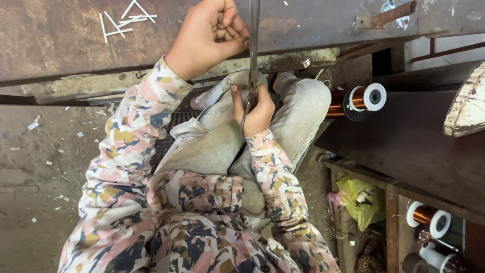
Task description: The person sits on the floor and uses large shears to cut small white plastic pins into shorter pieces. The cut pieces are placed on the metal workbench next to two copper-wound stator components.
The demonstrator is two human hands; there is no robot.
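Note:
My right hand grips the handles of a long pair of metal scissors held upright over my lap, blades pointing up past the bench edge. My left hand is closed in a fist at the edge of the rusty metal workbench, fingers curled right beside the scissor blades; what it pinches is too small to see. I sit in grey jeans and a patterned pink shirt.
White strips lie on the bench top, and white scraps litter the floor at the left. A copper wire spool sits on a dark shelf at right. Below are more spools and a yellow bag.

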